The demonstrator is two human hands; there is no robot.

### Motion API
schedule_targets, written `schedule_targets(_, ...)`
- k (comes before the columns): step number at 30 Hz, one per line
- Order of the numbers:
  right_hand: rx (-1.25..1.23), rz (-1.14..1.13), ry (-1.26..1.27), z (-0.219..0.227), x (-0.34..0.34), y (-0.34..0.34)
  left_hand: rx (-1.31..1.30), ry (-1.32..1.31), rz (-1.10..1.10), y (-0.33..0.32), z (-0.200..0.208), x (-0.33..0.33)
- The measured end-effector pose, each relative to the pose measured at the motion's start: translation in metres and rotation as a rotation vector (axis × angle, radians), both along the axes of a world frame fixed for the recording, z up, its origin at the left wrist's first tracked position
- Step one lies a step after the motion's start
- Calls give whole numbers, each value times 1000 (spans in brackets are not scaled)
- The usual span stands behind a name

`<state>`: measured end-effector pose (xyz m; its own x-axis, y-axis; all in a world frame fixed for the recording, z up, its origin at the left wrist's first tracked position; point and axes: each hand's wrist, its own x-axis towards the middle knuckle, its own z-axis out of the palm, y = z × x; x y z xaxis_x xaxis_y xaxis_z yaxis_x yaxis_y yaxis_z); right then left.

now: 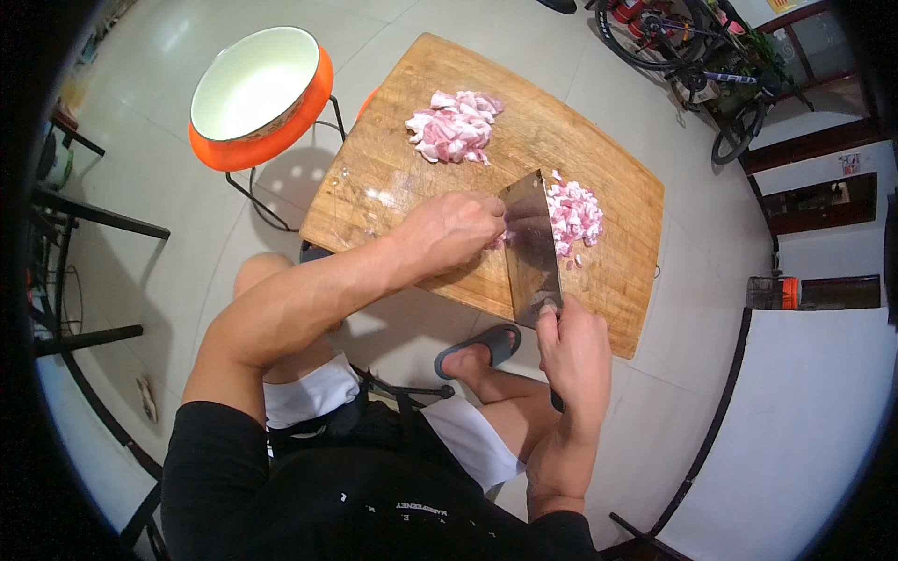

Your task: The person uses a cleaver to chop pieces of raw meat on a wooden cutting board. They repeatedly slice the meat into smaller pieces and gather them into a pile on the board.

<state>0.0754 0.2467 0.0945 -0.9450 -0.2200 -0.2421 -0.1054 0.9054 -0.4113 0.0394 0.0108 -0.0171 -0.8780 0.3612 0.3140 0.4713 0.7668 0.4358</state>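
Observation:
A broad-bladed cleaver stands on edge on the wooden cutting board, its handle in my right hand. The right thumb lies against the blade's base. Left of the blade, my left hand is closed, knuckles close to the steel. A bit of pink raw meat shows at its fingertips; the rest of that piece is hidden. Small diced meat lies heaped just right of the blade. Larger raw meat pieces form a pile on the board's far left part.
A white-lined bowl rests on an orange round stool at the far left. Black metal legs jut in from the left edge. A bicycle stands at the far right. My slippered foot is below the board's near edge.

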Motion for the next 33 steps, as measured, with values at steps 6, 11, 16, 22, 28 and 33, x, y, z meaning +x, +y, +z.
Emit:
schedule_targets(6,59,58,35,3,5,-1,38,55,-23,-2,-4,1)
schedule_targets(11,63,51,-31,-5,-1,-9,107,58,-39,-5,-4,-2)
schedule_targets(16,-16,320,337,-34,-43,-24,97,29,-57,-7,5,-5)
schedule_targets(22,-30,279,192,-29,-28,-14,84,25,-34,-8,2,-2)
schedule_targets(28,11,187,169,-30,-8,-12,69,60,-37,-1,1,-4)
schedule_targets(33,37,189,172,-32,-64,-51,111,54,-40,-6,3,-4)
